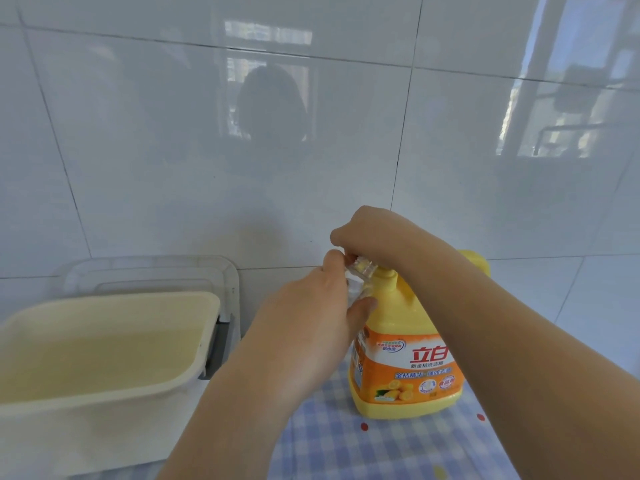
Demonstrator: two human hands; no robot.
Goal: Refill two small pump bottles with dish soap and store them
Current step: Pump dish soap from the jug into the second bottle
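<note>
While the left hand (311,327) curled its fingers around a small clear bottle (357,285), the right hand (367,233) pinched its top from above; its fill was unclear. Just right of those fingers stood the opaque yellow soap jug (405,362).

Only readable print sits on the soap jug (398,405), on its orange label (381,363). Big red chars w/ white outline, mid-label: 立白 (brand). Directly under, smaller dark line: 新金桔洗洁精. Below that, green strip w/ pale chars, approx. 金桔精华, the rest too blurred to tell. Oval badge at label top & round badges near bottom: txt too small to read.
</note>
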